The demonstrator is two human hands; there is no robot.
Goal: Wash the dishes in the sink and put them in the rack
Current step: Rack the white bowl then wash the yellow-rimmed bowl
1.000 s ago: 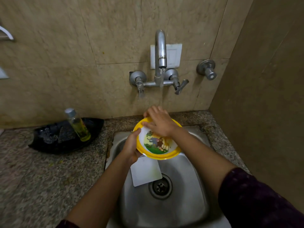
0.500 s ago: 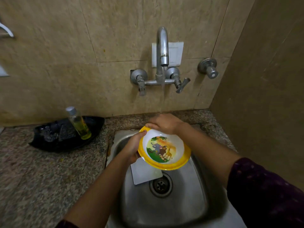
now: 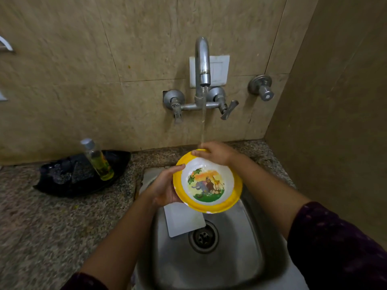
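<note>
A yellow-rimmed white bowl [image 3: 207,183] with a cartoon animal picture inside is held tilted toward me over the steel sink [image 3: 240,266]. My left hand [image 3: 165,188] grips its left rim from below. My right hand [image 3: 217,152] rests on the bowl's far rim, right under the running water from the tap [image 3: 202,63]. A flat white rectangular board [image 3: 182,219] lies in the sink beside the drain [image 3: 203,236], partly hidden by the bowl. No rack is in view.
On the speckled granite counter [image 3: 52,231] to the left lies a black tray [image 3: 81,174] holding a bottle of yellow liquid [image 3: 97,160]. A second valve [image 3: 261,88] sticks out of the tiled wall at right. A side wall closes in on the right.
My right hand moved from inside the bowl to its far rim. The bowl tilted more toward me, showing the whole picture. Water keeps running.
</note>
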